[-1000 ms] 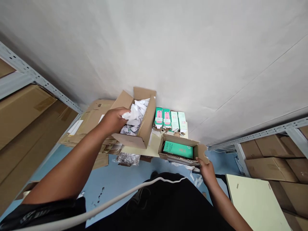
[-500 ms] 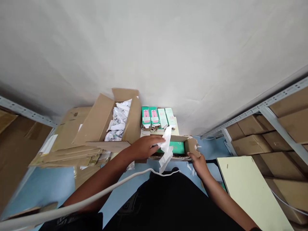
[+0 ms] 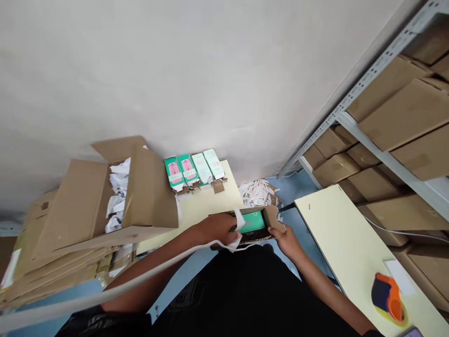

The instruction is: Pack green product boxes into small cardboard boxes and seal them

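Note:
My left hand is closed on a crumpled white paper at the near left edge of a small open cardboard box. A green product box lies inside that small box. My right hand grips the small box's right flap and near corner. The small box sits at the front edge of a pale yellow board. Left of it stands a big open carton filled with crumpled white paper.
A row of several green cartons stands by the wall. A heap of white paper strips lies on the blue floor. A second yellow board at right carries an orange tape dispenser. Metal shelving holds brown cartons; flattened cardboard is stacked left.
My left hand took white paper from the big carton and carried it right to the small box, now pressing it at the box's edge. The view swung right, showing the tape dispenser.

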### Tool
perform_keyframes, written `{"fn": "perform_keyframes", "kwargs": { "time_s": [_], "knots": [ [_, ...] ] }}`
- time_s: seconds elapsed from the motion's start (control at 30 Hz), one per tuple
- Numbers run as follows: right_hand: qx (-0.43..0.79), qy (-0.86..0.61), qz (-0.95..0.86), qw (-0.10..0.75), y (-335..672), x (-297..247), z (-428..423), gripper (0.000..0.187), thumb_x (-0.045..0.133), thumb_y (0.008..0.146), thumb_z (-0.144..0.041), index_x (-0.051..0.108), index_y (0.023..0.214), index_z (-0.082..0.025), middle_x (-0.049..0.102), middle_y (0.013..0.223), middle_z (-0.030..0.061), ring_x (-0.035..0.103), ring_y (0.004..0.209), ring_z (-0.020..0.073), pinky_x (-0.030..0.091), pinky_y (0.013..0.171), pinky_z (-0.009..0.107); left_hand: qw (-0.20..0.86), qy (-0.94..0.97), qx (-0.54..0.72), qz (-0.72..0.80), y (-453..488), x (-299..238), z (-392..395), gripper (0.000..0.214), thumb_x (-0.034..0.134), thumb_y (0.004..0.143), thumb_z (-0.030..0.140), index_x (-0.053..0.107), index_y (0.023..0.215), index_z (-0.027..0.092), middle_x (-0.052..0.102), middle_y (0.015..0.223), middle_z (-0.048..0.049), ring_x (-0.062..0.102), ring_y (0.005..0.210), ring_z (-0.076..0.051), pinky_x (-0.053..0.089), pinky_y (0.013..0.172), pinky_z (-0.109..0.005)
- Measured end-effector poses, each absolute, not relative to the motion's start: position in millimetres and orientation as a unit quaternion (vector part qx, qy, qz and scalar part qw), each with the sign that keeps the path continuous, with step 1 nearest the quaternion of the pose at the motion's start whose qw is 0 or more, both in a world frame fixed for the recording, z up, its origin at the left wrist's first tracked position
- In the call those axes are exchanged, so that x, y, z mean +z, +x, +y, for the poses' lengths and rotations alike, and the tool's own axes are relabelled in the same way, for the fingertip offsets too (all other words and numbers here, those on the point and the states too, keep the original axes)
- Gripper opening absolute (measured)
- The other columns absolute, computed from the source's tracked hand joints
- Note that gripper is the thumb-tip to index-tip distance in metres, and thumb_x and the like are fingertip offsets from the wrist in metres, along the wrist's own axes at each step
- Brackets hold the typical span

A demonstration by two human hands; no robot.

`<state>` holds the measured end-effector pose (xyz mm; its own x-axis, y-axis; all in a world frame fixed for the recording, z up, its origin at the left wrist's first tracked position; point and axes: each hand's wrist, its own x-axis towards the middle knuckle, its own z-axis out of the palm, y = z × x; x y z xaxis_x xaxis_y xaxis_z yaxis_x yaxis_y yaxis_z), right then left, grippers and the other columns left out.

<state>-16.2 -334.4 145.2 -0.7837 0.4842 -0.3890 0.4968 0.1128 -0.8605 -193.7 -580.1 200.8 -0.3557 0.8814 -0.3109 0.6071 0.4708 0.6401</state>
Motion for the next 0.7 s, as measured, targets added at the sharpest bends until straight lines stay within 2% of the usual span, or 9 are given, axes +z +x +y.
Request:
{"fn": "perform_keyframes", "kwargs": {
  "time_s": [0.1, 0.17, 0.33, 0.4, 0.47, 0.57, 0.63, 0.7],
  "knots": [
    [-0.599, 0.348, 0.721, -0.018, 2.0, 135.9, -307.0, 0.03, 0.069, 0.074, -0.047, 0.074, 0.081, -0.018, 0.073, 0.075, 0.0034, 0.066, 0.075, 0.0273, 0.046, 0.068, 0.033, 0.309, 0.492, 0.163, 0.797, -190.9, 205.5, -527.6, 0.025, 0.059, 0.088, 0.035, 0.075, 0.106, 0.027, 0.077, 0.109, -0.0095, 0.072, 0.099, -0.032, 0.054, 0.082, -0.039],
    [-0.611, 0.373, 0.697, -0.044, 15.3, 130.9, -283.9, 0.029, 0.071, 0.072, -0.046, 0.074, 0.08, -0.018, 0.074, 0.074, 0.0042, 0.067, 0.074, 0.0283, 0.048, 0.067, 0.034, 0.287, 0.502, 0.16, 0.8, -188.9, 215.0, -492.2, 0.027, 0.056, 0.091, 0.032, 0.075, 0.109, 0.025, 0.077, 0.112, -0.0103, 0.071, 0.103, -0.033, 0.054, 0.086, -0.041],
    [-0.613, 0.456, 0.635, -0.112, 62.1, 127.2, -208.9, 0.037, 0.075, 0.069, -0.048, 0.077, 0.088, -0.017, 0.079, 0.085, 0.0084, 0.072, 0.085, 0.0337, 0.053, 0.075, 0.038, 0.191, 0.502, 0.275, 0.798, -177.4, 240.5, -408.0, 0.032, 0.047, 0.1, 0.038, 0.072, 0.117, 0.026, 0.075, 0.117, -0.0072, 0.068, 0.111, -0.026, 0.053, 0.099, -0.039],
    [-0.604, 0.475, 0.624, -0.145, 87.2, 124.2, -174.3, 0.04, 0.075, 0.071, -0.049, 0.077, 0.094, -0.016, 0.08, 0.092, 0.0092, 0.073, 0.093, 0.0345, 0.055, 0.08, 0.039, 0.145, 0.465, 0.312, 0.816, -169.1, 235.9, -373.9, 0.032, 0.05, 0.1, 0.04, 0.07, 0.12, 0.026, 0.072, 0.123, -0.0087, 0.064, 0.121, -0.027, 0.05, 0.108, -0.042],
    [-0.586, 0.502, 0.609, -0.185, 114.2, 117.3, -140.1, 0.043, 0.075, 0.072, -0.049, 0.077, 0.1, -0.016, 0.081, 0.098, 0.0094, 0.073, 0.099, 0.0345, 0.056, 0.084, 0.04, 0.134, 0.42, 0.328, 0.836, -157.2, 217.4, -338.3, 0.038, 0.056, 0.097, 0.041, 0.065, 0.13, 0.025, 0.064, 0.138, -0.0112, 0.056, 0.133, -0.03, 0.046, 0.115, -0.047],
    [-0.557, 0.552, 0.576, -0.229, 153.2, 101.1, -94.2, 0.047, 0.074, 0.072, -0.049, 0.076, 0.105, -0.016, 0.081, 0.099, 0.0095, 0.073, 0.1, 0.0343, 0.057, 0.085, 0.04, 0.257, 0.358, 0.349, 0.827, -131.7, 173.2, -281.9, 0.062, 0.062, 0.093, 0.044, 0.047, 0.15, 0.024, 0.053, 0.152, -0.0144, 0.057, 0.134, -0.03, 0.052, 0.108, -0.047],
    [-0.536, 0.582, 0.559, -0.25, 175.2, 89.1, -69.6, 0.051, 0.074, 0.072, -0.048, 0.076, 0.111, -0.015, 0.081, 0.099, 0.0094, 0.073, 0.102, 0.0341, 0.057, 0.086, 0.04, 0.388, 0.329, 0.364, 0.78, -110.9, 143.9, -242.9, 0.066, 0.059, 0.094, 0.046, 0.042, 0.153, 0.023, 0.057, 0.148, -0.0161, 0.064, 0.125, -0.028, 0.059, 0.098, -0.044],
    [-0.52, 0.601, 0.547, -0.262, 192.9, 78.4, -50.4, 0.055, 0.074, 0.071, -0.048, 0.074, 0.116, -0.016, 0.081, 0.101, 0.0091, 0.073, 0.106, 0.0337, 0.057, 0.088, 0.04, 0.454, 0.318, 0.374, 0.743, -90.3, 121.9, -204.3, 0.06, 0.054, 0.095, 0.045, 0.044, 0.151, 0.023, 0.063, 0.141, -0.0142, 0.068, 0.119, -0.026, 0.062, 0.089, -0.041]
  ]
}}
